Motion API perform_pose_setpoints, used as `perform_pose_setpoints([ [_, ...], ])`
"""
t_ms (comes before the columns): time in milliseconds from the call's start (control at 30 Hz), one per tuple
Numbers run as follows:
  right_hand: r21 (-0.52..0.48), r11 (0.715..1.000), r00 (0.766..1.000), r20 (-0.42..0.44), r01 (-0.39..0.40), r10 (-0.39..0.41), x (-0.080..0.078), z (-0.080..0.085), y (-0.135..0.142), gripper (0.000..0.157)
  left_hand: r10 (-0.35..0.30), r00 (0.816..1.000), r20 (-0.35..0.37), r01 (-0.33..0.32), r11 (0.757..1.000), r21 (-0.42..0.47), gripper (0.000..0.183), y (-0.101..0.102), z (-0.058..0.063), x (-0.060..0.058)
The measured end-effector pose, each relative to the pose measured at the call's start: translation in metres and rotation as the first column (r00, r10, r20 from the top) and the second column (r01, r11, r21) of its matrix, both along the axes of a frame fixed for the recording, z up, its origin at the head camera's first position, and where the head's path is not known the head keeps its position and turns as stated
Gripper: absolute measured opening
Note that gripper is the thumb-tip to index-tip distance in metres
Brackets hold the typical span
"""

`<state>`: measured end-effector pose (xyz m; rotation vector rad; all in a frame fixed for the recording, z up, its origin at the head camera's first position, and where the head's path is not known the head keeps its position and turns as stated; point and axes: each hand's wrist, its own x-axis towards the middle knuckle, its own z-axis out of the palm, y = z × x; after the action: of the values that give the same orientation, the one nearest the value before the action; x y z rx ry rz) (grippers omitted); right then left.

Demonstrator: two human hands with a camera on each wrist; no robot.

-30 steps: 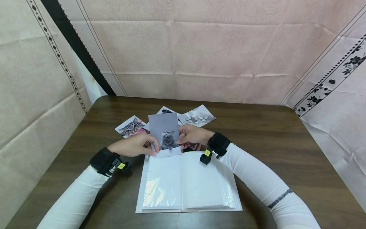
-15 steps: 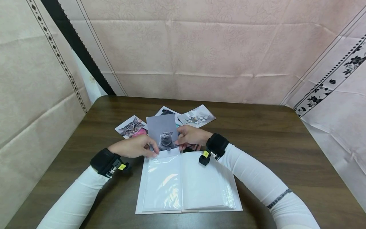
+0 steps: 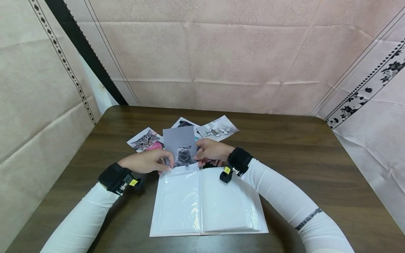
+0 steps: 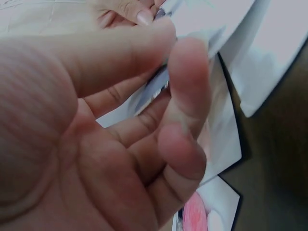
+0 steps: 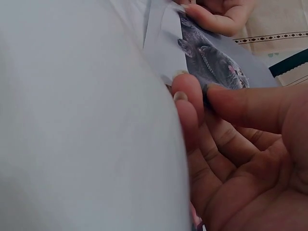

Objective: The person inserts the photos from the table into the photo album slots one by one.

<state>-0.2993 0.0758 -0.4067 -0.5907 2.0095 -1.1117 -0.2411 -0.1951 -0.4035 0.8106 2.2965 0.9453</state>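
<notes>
A photo of a grey cat on a grey-blue background (image 3: 179,138) stands at the top edge of the left page of an open photo album (image 3: 177,203). My left hand (image 3: 148,161) pinches around its lower left corner, thumb in front; whether the clear pocket's edge is also between the fingers I cannot tell. With thumb and curled fingers my right hand (image 3: 213,149) holds the photo's right edge near the bottom. In the right wrist view the cat photo (image 5: 211,53) slants, and the album page (image 5: 86,125) hides much on the left.
Behind the held photo lie several loose photos: a tabby cat photo (image 3: 145,140) at left, a pale photo (image 3: 219,128) at right, others partly covered. The album rests on a brown wooden table (image 3: 300,158). Patterned cloth (image 3: 237,56) hangs behind.
The photo has shifted slightly left, and its bottom edge stays at the top of the left page. The left fingers have moved slightly left; the right hand moved a little left with the photo.
</notes>
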Motion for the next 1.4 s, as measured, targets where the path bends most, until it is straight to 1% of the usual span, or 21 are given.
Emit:
perform_pose_setpoints([
  [167,0.002,1.0,1.0,0.01,-0.002,0.002,0.001,0.002,-0.001,0.017,0.003,1.0,0.016,-0.004,1.0,0.03,0.013,-0.003,-0.001,-0.003],
  [267,0.007,1.0,1.0,0.015,-0.004,0.004,0.001,0.003,-0.002,0.018,0.002,1.0,0.009,-0.002,0.999,0.05,0.011,-0.004,-0.002,-0.004],
  [400,0.025,1.0,1.0,0.02,-0.005,0.005,0.001,0.001,-0.002,0.019,0.001,0.999,-0.044,0.001,0.999,0.044,0.009,-0.004,-0.003,-0.006],
  [533,0.031,1.0,1.0,-0.005,-0.001,0.001,0.0,-0.001,-0.001,0.023,0.012,0.997,-0.073,-0.01,1.0,0.029,0.009,-0.003,-0.004,-0.007],
  [633,0.011,0.999,0.998,-0.037,0.042,-0.042,-0.001,-0.001,0.0,0.026,0.019,0.997,-0.07,-0.017,0.999,0.029,0.008,-0.003,-0.005,-0.007],
  [700,0.0,0.996,0.992,-0.084,0.094,-0.094,-0.003,0.001,-0.001,0.032,0.018,0.998,-0.067,-0.016,0.999,0.035,0.008,-0.003,-0.004,-0.007],
  [767,-0.007,0.988,0.979,-0.131,0.156,-0.156,-0.005,0.004,-0.002,0.043,0.015,0.998,-0.068,-0.013,0.999,0.036,0.009,-0.003,-0.004,-0.007],
  [833,-0.036,0.979,0.964,-0.173,0.201,-0.204,-0.008,0.007,-0.005,0.053,0.01,0.997,-0.07,-0.007,0.999,0.037,0.009,-0.002,-0.004,-0.007],
  [933,-0.083,0.972,0.945,-0.231,0.219,-0.233,-0.012,0.011,-0.009,0.064,0.003,0.997,-0.075,0.0,0.999,0.034,0.01,-0.002,-0.003,-0.006],
  [1033,-0.112,0.973,0.925,-0.304,0.202,-0.227,-0.013,0.015,-0.012,0.06,-0.005,0.996,-0.085,0.007,0.999,0.033,0.011,-0.003,-0.003,-0.006],
  [1100,-0.106,0.975,0.903,-0.368,0.197,-0.223,-0.014,0.017,-0.015,0.053,-0.012,0.996,-0.089,0.015,0.999,0.034,0.01,-0.003,-0.003,-0.006],
  [1200,-0.08,0.976,0.871,-0.44,0.202,-0.216,-0.014,0.017,-0.018,0.042,-0.023,0.996,-0.083,0.027,0.999,0.046,0.01,-0.003,-0.004,-0.006],
  [1333,-0.055,0.978,0.829,-0.522,0.201,-0.2,-0.015,0.017,-0.023,0.034,-0.026,0.997,-0.067,0.03,0.998,0.051,0.011,-0.003,-0.004,-0.005],
  [1400,-0.052,0.98,0.804,-0.564,0.194,-0.189,-0.015,0.019,-0.026,0.031,-0.023,0.997,-0.069,0.027,0.998,0.051,0.011,-0.003,-0.003,-0.005],
])
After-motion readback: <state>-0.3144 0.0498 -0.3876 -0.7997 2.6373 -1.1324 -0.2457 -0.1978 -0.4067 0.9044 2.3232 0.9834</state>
